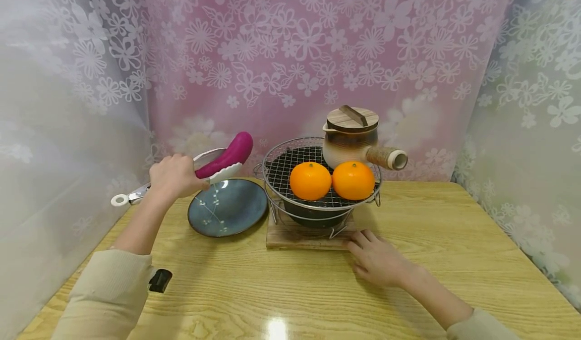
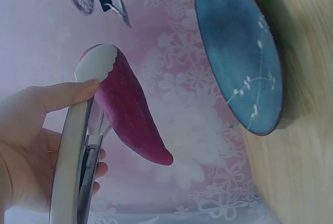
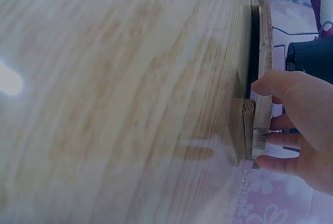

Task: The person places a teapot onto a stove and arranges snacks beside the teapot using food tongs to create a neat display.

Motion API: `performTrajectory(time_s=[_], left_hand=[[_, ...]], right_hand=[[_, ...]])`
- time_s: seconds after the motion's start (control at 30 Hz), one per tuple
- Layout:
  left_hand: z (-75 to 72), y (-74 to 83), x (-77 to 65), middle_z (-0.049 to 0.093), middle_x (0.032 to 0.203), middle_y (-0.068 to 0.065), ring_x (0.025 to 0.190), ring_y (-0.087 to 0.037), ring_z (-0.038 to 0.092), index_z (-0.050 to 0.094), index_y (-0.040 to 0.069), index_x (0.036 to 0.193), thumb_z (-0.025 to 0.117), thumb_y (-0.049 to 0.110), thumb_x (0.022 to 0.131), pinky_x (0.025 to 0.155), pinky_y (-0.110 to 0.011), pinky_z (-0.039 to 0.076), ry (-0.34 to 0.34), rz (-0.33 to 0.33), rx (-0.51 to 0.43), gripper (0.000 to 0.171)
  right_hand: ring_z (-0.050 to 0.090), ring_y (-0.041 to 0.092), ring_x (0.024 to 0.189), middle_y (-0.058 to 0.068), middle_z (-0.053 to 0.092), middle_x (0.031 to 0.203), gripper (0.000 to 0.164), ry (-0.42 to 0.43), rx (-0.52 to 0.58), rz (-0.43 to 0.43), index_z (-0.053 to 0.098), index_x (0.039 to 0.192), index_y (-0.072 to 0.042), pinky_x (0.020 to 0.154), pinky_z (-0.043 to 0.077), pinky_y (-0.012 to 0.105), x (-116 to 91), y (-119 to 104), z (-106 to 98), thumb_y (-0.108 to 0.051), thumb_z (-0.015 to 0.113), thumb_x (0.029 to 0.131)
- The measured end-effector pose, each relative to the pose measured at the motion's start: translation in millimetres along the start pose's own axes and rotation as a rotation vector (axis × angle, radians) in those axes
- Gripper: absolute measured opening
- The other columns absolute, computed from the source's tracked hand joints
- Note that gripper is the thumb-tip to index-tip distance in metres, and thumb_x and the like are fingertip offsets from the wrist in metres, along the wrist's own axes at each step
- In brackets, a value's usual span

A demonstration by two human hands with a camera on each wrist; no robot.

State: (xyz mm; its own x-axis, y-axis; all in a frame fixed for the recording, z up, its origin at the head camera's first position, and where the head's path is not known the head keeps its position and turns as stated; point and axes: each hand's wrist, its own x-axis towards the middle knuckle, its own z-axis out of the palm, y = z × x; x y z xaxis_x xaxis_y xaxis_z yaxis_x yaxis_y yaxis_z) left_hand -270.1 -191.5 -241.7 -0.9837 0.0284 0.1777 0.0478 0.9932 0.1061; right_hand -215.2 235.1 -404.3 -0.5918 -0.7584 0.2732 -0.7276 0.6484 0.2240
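Note:
My left hand [image 1: 174,176] grips kitchen tongs [image 1: 138,193] with white scalloped tips. Between those tips is a purple sweet potato [image 1: 238,151], raised and tilted above a blue plate [image 1: 227,216]. The left wrist view shows the thumb on one arm of the tongs and the sweet potato [image 2: 130,112] clasped near its broad end. My right hand [image 1: 381,259] holds the right front corner of a wooden board [image 1: 299,241], its fingers bent at the edge. On that board stands a round grill [image 1: 279,178] with a wire mesh top.
Two oranges [image 1: 310,181] sit on the mesh, in front of a brown and cream teapot [image 1: 349,146] with a wooden lid. The teapot's side handle [image 1: 386,157] juts out to the right. Flowered curtains [image 1: 295,52] enclose the table [image 1: 254,289] at the back and sides.

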Motion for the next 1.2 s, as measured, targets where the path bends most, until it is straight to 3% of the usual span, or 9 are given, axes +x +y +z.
performTrajectory(time_s=[0.73, 1.2], left_hand=[[-21.1, 13.5, 7.6, 0.054, 0.072, -0.008, 0.073, -0.03, 0.053, 0.056, 0.01, 0.063, 0.074, 0.048, 0.068, 0.056, -0.042, 0.04, -0.028, 0.008, -0.018, 0.043], [-31.8, 26.4, 9.4, 0.051, 0.068, -0.007, 0.07, -0.027, 0.049, 0.054, 0.008, 0.068, 0.069, 0.044, 0.072, 0.056, -0.04, 0.037, -0.041, 0.021, -0.038, 0.038]], right_hand=[[0.05, 0.031, 0.097, 0.011, 0.051, 0.107, 0.038, -0.031, 0.007, 0.01, 0.056, 0.112, -0.008, 0.08, 0.045, 0.043, 1, 0, -2, -0.022, 0.068, 0.079], [0.05, 0.029, 0.1, 0.01, 0.051, 0.111, 0.042, -0.028, 0.012, 0.002, 0.055, 0.118, -0.009, 0.08, 0.046, 0.043, 1, 1, -5, -0.021, 0.068, 0.08]])
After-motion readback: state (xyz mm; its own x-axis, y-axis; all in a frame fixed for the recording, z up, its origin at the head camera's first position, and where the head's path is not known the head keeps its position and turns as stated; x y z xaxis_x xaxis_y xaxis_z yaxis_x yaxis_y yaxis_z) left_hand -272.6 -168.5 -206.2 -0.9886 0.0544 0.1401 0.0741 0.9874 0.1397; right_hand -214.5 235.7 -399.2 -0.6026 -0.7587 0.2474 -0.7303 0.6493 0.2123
